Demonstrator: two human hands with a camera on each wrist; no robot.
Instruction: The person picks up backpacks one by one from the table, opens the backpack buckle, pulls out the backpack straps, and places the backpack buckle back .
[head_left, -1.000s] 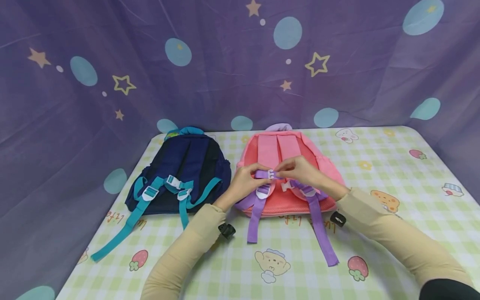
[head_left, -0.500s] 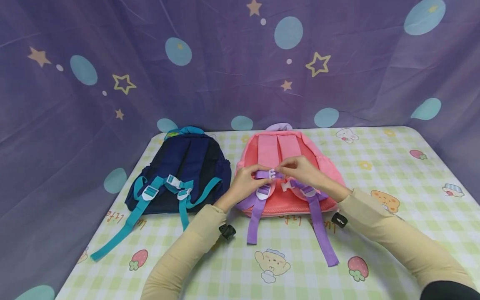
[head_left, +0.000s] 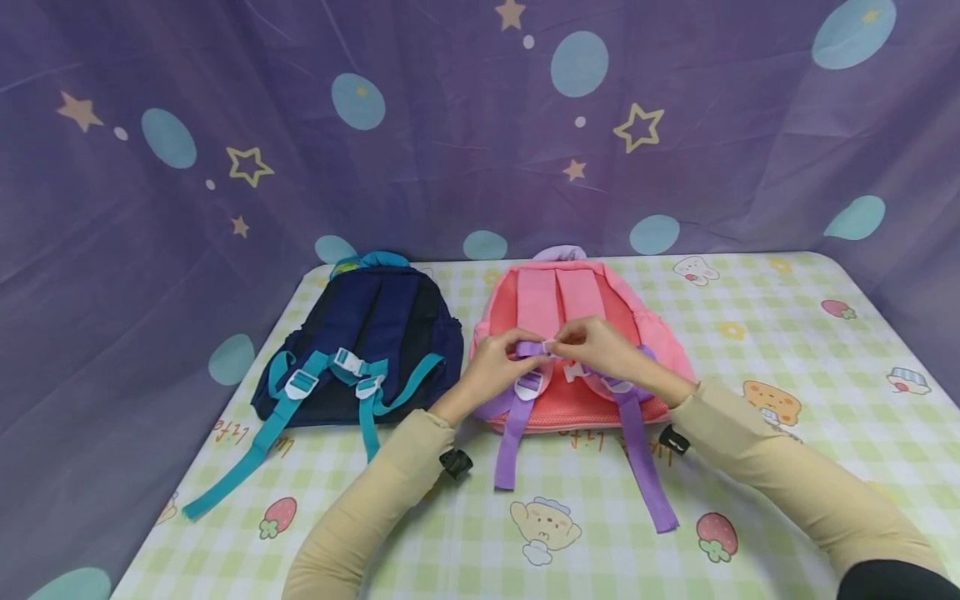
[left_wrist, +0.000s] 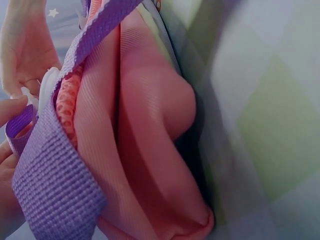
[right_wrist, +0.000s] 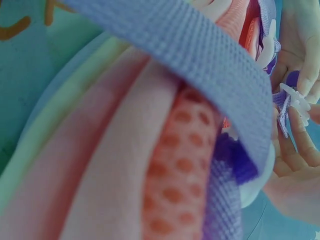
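A pink backpack [head_left: 654, 333] lies with its straps facing up. Above its middle, my left hand [head_left: 491, 367] pinches a short purple strap [head_left: 530, 349] between thumb and fingers. A white plastic buckle piece [head_left: 549, 347] sits at that strap's end, and my right hand [head_left: 603, 346] pinches it with the fingertips. The right wrist view shows this white buckle piece [right_wrist: 297, 102] with purple webbing among the fingers of both hands; its exact shape is partly covered. A second white buckle part [head_left: 573, 372], pronged, hangs just below my right hand.
A navy backpack [head_left: 352, 308] with turquoise straps lies to the left, its white chest buckle [head_left: 348, 361] fastened. Two loose purple strap ends [head_left: 647, 467] trail onto the checked tablecloth [head_left: 450, 542]. A purple curtain [head_left: 450, 150] hangs behind the table.
My right fingertips have shifted slightly and now cover more of the white buckle piece, which appears turned. My left hand keeps hold of the purple strap. Both backpacks lie where they were.
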